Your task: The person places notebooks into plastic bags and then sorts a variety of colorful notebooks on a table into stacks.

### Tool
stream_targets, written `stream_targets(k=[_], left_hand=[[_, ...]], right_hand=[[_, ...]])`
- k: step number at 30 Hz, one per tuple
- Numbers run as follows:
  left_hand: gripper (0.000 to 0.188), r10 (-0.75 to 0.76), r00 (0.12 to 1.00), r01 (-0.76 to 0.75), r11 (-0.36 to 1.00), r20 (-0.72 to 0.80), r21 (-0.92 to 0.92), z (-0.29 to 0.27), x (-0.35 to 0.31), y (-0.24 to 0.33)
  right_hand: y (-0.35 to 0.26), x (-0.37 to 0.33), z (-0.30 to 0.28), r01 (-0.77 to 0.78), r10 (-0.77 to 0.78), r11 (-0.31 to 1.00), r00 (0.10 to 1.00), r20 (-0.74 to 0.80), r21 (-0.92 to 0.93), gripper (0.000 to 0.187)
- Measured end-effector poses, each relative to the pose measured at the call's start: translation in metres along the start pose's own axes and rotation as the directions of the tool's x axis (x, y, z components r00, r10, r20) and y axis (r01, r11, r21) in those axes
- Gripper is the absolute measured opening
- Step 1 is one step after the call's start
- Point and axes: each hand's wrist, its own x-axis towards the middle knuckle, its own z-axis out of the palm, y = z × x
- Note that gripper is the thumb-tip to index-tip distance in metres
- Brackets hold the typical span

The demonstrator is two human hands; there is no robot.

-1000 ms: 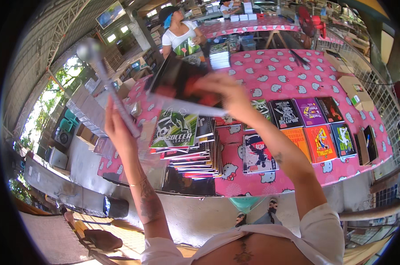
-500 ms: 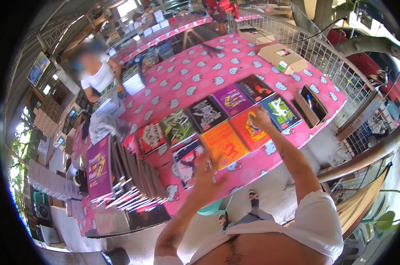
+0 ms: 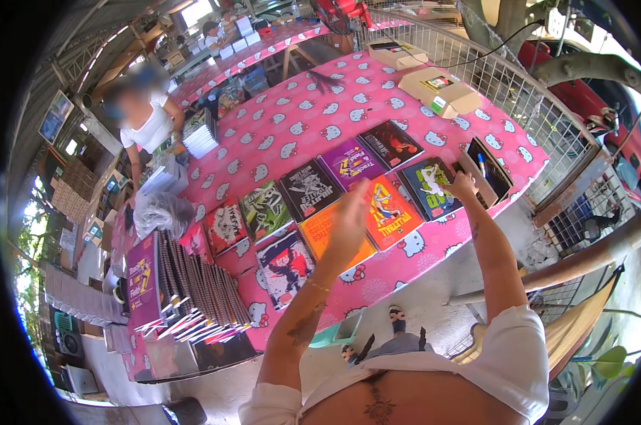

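Observation:
Several spiral-bound notebooks lie in two rows on a pink patterned tablecloth [image 3: 285, 134]. At the right end of the near row, my right hand [image 3: 465, 188] has its fingers bent on the right edge of a dark blue-green notebook [image 3: 427, 185] with a white figure. Over the seam between a plain orange notebook [image 3: 331, 237] and a brighter orange one [image 3: 395, 216], my left hand [image 3: 350, 223] is raised, blurred, with fingers stretched out and nothing seen in it. Behind them lie a purple notebook [image 3: 352, 161] and a black one [image 3: 310, 188].
A tall stack of notebooks [image 3: 200, 283] stands at the table's left. An open box [image 3: 487, 170] with a blue pen is beside my right hand; a cardboard box [image 3: 437, 92] sits farther back. A co-worker in white [image 3: 147, 124] stands across the left side. Wire fencing [image 3: 547, 106] borders the right.
My right hand has moved right, from the bright orange notebook to the dark blue-green one. My left hand has moved up and right, over the orange notebooks. The view has shifted slightly.

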Motion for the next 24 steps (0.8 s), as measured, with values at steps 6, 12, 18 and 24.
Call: stream_targets(k=[6, 12, 18, 24], left_hand=[[0.045, -0.02, 0.983, -0.018, 0.979, 0.181, 0.204, -0.059, -0.044, 0.025], [0.056, -0.022, 0.882, -0.17, 0.918, 0.472, 0.36, 0.015, -0.096, -0.001], [0.047, 0.01, 0.906, -0.278, 0.769, 0.423, 0.576, 0.126, -0.081, -0.043], [0.034, 0.092, 0.809, -0.343, 0.876, 0.58, 0.34, 0.114, -0.066, -0.063]], right_hand=[[0.015, -0.014, -0.009, -0.052, 0.071, 0.988, 0.989, -0.127, 0.145, 0.07], [0.057, -0.013, -0.027, 0.079, 0.119, 0.895, 0.907, -0.405, 0.439, 0.051], [0.114, 0.007, -0.017, 0.153, 0.064, 0.898, 0.882, -0.466, 0.413, 0.049], [0.13, 0.008, 0.001, 0.368, -0.093, 0.84, 0.822, -0.562, 0.4, 0.048]])
